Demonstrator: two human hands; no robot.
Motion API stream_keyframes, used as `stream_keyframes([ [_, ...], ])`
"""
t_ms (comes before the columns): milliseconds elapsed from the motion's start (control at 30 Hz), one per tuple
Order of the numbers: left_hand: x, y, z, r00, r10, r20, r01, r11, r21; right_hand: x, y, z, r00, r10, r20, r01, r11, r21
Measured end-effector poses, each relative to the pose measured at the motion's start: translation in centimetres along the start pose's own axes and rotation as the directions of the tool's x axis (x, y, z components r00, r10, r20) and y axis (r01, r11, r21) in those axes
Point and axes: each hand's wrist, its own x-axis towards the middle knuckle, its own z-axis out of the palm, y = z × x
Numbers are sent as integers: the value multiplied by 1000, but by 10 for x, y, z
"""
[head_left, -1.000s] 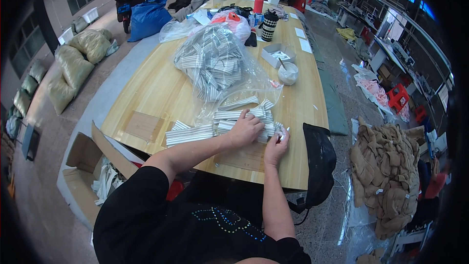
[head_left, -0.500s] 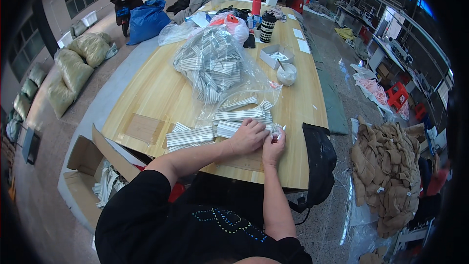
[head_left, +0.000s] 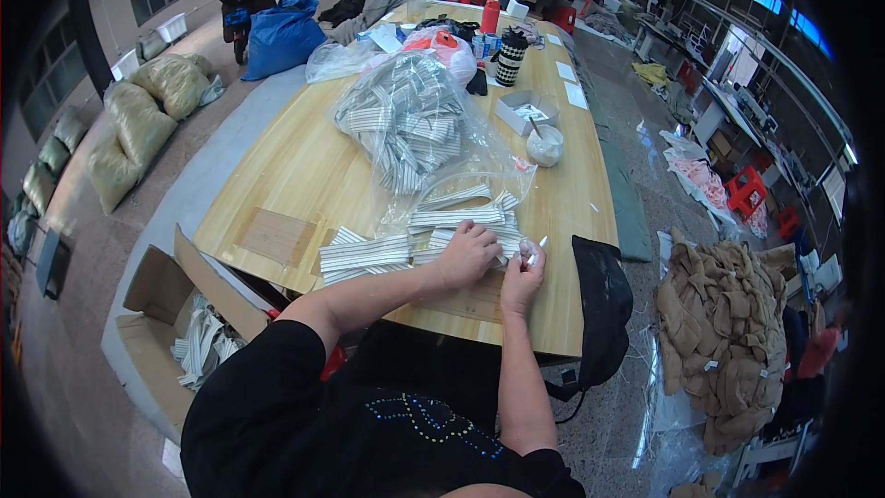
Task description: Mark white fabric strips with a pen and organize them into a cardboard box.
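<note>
My left hand rests on a stack of white-and-grey striped fabric strips, its fingers bent down and closed over the edge of the strips. Beside it on the right, my right hand pinches a slim white pen-like thing whose tip points up and away. Something whitish and crumpled also shows at these fingers; its kind is not clear. Another bundle of striped strips lies left of my left hand. Beyond my hands, a clear plastic bag full of such strips lies on the wooden table.
A white bowl with a stick in it and a small open box stand beyond, to the right. A black bag hangs at the table's right edge. An open carton with strips stands on the floor at left.
My right hand has moved slightly right, away from my left hand, and the white pen-like thing now shows more clearly. My left hand stays on the strips. The view has shifted slightly.
</note>
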Motion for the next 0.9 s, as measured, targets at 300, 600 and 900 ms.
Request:
stream_keyframes([
  [300, 2, -8, -10, 993, -71, -91, 70, 997, -11, 0, -7, -7, 973, -122, 197, 140, 987, -81],
  [600, -2, -12, -8, 984, -171, -46, 174, 982, 78, 20, -33, 4, 901, -392, 186, 433, 841, -324],
  [900, -8, -12, -11, 938, -324, 121, 317, 946, 73, 36, -98, -9, 751, -651, 110, 589, 587, -555],
])
